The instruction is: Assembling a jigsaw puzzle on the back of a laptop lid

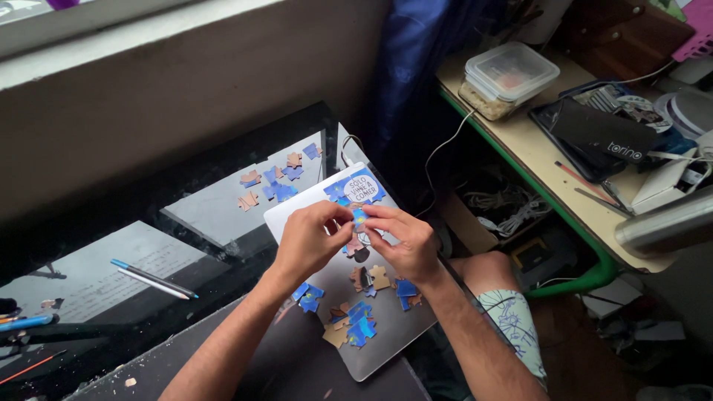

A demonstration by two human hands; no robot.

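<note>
Nearest the camera, on the silver closed laptop lid point(386, 327) that serves as a work board, loose blue and tan cardboard jigsaw pieces point(349, 327) lie scattered in small clumps, some face up, some showing their brown backs. Just above them both bare hands meet over the lid: the left hand point(310, 241) and the right hand point(405, 241) each pinch with fingertips the same small blue jigsaw piece point(359, 216), held between them a little above the board. Joining such a piece well seems to call for light fingertip pressure, turning it until the knobs line up with a neighbour, then pressing flat without forcing. That piece is bright blue with a spot of paler colour, its outline mostly hidden by the fingers. Just beyond it sits the assembled blue puzzle section with a white speech bubble point(356, 186), lying at the far end of the lid. Farther off, on the dark glass tabletop point(223, 171), another cluster of blue and brown pieces point(271, 182) rests on a pale sheet, and to the left lie a blue pen and a grey pencil point(152, 278). To the right stands a clear lidded plastic food container point(511, 74) on a cluttered side desk.
</note>
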